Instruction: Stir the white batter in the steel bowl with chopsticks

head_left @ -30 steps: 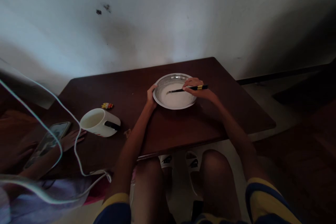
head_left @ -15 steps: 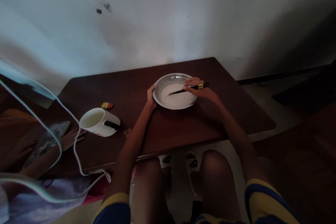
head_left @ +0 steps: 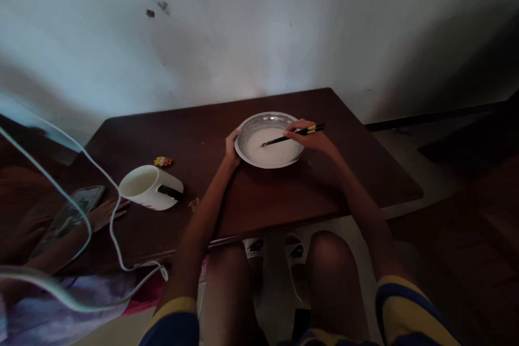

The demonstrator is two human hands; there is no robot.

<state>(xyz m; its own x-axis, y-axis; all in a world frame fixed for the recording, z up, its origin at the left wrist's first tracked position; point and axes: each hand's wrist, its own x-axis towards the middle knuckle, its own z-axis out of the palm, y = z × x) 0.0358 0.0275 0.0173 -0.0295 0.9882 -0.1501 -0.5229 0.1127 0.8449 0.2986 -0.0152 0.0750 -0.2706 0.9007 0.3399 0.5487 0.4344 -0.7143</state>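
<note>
A round metal bowl (head_left: pixel 259 121) with white batter in it sits on the dark brown table (head_left: pixel 251 200). My left hand (head_left: pixel 232 147) grips the bowl's left rim with curled fingers. My right hand (head_left: pixel 305 137) is closed on a pair of black chopsticks (head_left: pixel 292 135) with yellow bands. Their tips dip into the batter near the bowl's middle.
A white mug (head_left: pixel 149 188) stands left of me on the table, with a small coloured toy (head_left: pixel 162 161) behind it. At the far left another person's hand (head_left: pixel 106 212) rests by a phone (head_left: pixel 67 219). A white cable (head_left: pixel 101 216) loops across that side. The wall is just behind the table.
The chopstick tips have shifted a little inside the bowl as my right hand moves. My left hand stays on the rim. The view has drifted slightly.
</note>
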